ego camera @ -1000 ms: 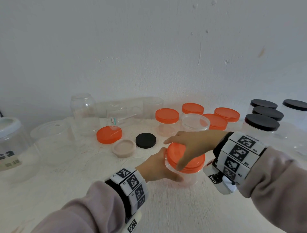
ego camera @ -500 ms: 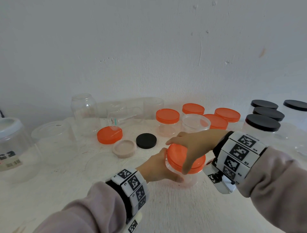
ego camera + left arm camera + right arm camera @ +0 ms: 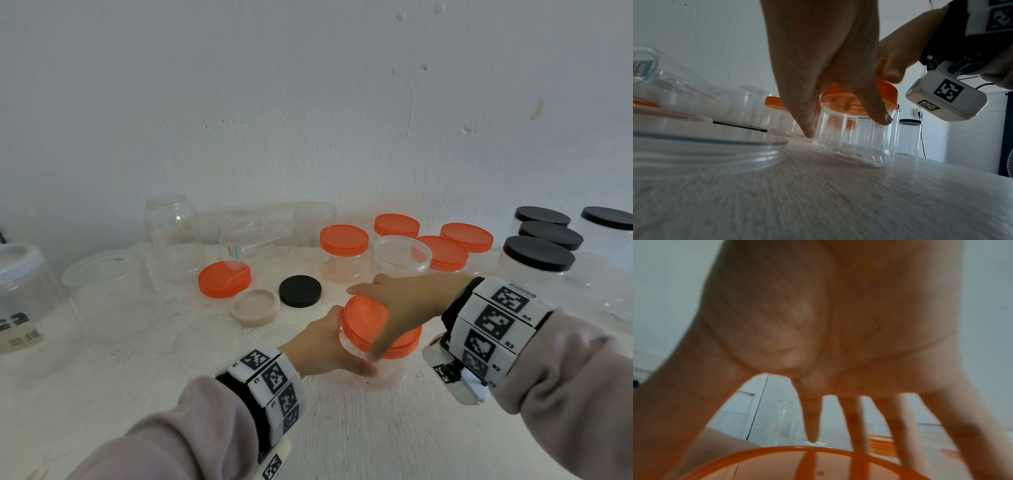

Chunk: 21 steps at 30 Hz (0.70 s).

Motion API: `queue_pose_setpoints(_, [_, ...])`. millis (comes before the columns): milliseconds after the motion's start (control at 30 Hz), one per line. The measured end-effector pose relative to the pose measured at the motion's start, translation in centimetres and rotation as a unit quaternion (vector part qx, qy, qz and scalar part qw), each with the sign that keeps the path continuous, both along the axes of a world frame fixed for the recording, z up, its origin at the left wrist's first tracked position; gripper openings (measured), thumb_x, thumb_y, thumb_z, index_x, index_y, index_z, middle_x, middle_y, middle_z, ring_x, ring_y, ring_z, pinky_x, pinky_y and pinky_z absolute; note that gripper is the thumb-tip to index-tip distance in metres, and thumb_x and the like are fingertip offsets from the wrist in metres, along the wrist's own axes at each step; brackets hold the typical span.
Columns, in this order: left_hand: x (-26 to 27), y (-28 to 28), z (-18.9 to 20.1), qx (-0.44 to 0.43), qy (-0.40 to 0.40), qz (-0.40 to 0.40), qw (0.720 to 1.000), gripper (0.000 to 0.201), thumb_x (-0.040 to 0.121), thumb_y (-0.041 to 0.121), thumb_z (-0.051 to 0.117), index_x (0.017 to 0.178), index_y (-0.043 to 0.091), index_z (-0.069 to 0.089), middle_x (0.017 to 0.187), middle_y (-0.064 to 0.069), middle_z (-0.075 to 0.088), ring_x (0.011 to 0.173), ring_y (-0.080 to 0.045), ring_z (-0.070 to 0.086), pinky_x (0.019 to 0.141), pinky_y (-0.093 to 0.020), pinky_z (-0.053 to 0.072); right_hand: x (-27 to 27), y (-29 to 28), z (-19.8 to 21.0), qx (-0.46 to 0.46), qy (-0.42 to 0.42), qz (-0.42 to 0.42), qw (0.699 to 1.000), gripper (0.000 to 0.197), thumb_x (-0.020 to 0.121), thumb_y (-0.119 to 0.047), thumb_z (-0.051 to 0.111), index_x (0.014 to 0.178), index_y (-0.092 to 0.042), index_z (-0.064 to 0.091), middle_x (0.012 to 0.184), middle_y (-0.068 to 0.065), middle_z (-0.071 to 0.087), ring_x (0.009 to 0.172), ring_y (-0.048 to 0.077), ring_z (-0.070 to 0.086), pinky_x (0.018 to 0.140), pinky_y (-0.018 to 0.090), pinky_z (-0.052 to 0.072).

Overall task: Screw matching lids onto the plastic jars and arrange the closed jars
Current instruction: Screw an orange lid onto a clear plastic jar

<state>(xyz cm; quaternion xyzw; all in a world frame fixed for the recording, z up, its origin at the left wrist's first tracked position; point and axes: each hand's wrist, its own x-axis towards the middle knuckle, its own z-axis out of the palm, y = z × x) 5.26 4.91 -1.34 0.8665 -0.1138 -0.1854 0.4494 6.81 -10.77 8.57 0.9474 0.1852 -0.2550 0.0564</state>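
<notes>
A clear plastic jar (image 3: 390,368) stands on the white table in front of me, with an orange lid (image 3: 363,322) sitting on its mouth. My left hand (image 3: 329,346) grips the jar's wall from the left; in the left wrist view its thumb and fingers (image 3: 875,113) wrap the jar (image 3: 855,146) below the orange lid (image 3: 888,94). My right hand (image 3: 400,308) reaches over from the right, thumb and fingers spread around the lid's rim. In the blurred right wrist view the fingers (image 3: 859,426) curl down over the lid (image 3: 797,465).
Loose on the table lie an orange lid (image 3: 224,279), a black lid (image 3: 300,291) and a beige lid (image 3: 254,306). Several orange-lidded jars (image 3: 344,250) and an open jar (image 3: 402,257) stand behind. Black-lidded jars (image 3: 537,260) fill the right; clear jars (image 3: 171,233) the left.
My right hand has turned on the orange lid, its thumb sliding down the near rim. The left hand keeps holding the jar in the same place.
</notes>
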Motion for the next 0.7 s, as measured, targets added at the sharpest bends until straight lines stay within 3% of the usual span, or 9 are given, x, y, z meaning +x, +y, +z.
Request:
queue_pose_setpoints(67, [-0.01, -0.02, 0.04, 0.004, -0.003, -0.003, 1.0, 0.104, 0.065, 0.031, 0.088, 0.145, 0.024, 0.023, 0.137, 0.007, 0.046, 0.123, -0.015, 0.046, 0.103, -0.031, 0.04, -0.02, -0.05, 0.32, 0.018, 0.021, 0.016, 0.999, 0.105, 0.067, -0.058, 0.078, 0.146, -0.052, 0.009, 0.149, -0.013, 0.02, 0.137, 0.024, 0.03, 0.104, 0.044, 0.037])
queue_pose_setpoints(167, [0.01, -0.11, 0.09, 0.002, -0.002, -0.005, 1.0, 0.107, 0.065, 0.031, 0.088, 0.147, 0.025, 0.02, 0.139, 0.007, 0.044, 0.126, -0.016, 0.044, 0.105, -0.033, 0.04, 0.15, -0.18, 0.24, 0.031, 0.019, 0.024, 0.999, 0.098, 0.069, -0.051, 0.08, 0.143, -0.055, 0.016, 0.144, -0.015, 0.025, 0.133, 0.022, 0.032, 0.1, 0.041, 0.039])
queue_pose_setpoints(367, [-0.01, -0.1, 0.05, -0.002, 0.003, 0.001, 1.0, 0.101, 0.065, 0.03, 0.088, 0.144, 0.023, 0.026, 0.136, 0.005, 0.048, 0.123, -0.016, 0.047, 0.105, -0.035, 0.041, 0.36, -0.13, -0.4, 0.017, -0.019, 0.007, 1.0, 0.1, 0.066, -0.075, 0.067, 0.147, -0.047, 0.016, 0.14, -0.008, 0.032, 0.127, 0.023, 0.04, 0.091, 0.037, 0.04])
queue_pose_setpoints(467, [-0.03, -0.07, 0.02, -0.004, 0.006, 0.001, 1.0, 0.101, 0.065, 0.03, 0.088, 0.144, 0.023, 0.025, 0.137, 0.005, 0.048, 0.125, -0.016, 0.046, 0.104, -0.034, 0.04, 0.33, -0.06, -0.57, 0.01, -0.026, -0.001, 1.0, 0.103, 0.065, -0.078, 0.064, 0.148, -0.044, 0.014, 0.143, -0.005, 0.031, 0.127, 0.025, 0.04, 0.087, 0.036, 0.038])
queue_pose_setpoints(600, [-0.03, -0.16, 0.06, 0.0, 0.002, -0.005, 1.0, 0.105, 0.065, 0.03, 0.088, 0.146, 0.025, 0.021, 0.14, 0.006, 0.044, 0.126, -0.016, 0.044, 0.106, -0.033, 0.039, 0.28, -0.05, 0.12, 0.019, 0.01, 0.03, 0.999, 0.104, 0.067, -0.059, 0.077, 0.146, -0.053, 0.01, 0.148, -0.013, 0.019, 0.136, 0.024, 0.029, 0.103, 0.044, 0.037])
queue_pose_setpoints(700, [-0.04, -0.23, 0.03, -0.009, -0.001, -0.007, 1.0, 0.109, 0.065, 0.029, 0.088, 0.148, 0.027, 0.018, 0.141, 0.008, 0.043, 0.128, -0.016, 0.043, 0.109, -0.037, 0.038, 0.36, -0.2, 0.25, 0.037, 0.023, 0.034, 0.998, 0.096, 0.069, -0.051, 0.08, 0.143, -0.055, 0.018, 0.143, -0.016, 0.025, 0.133, 0.022, 0.031, 0.1, 0.042, 0.04])
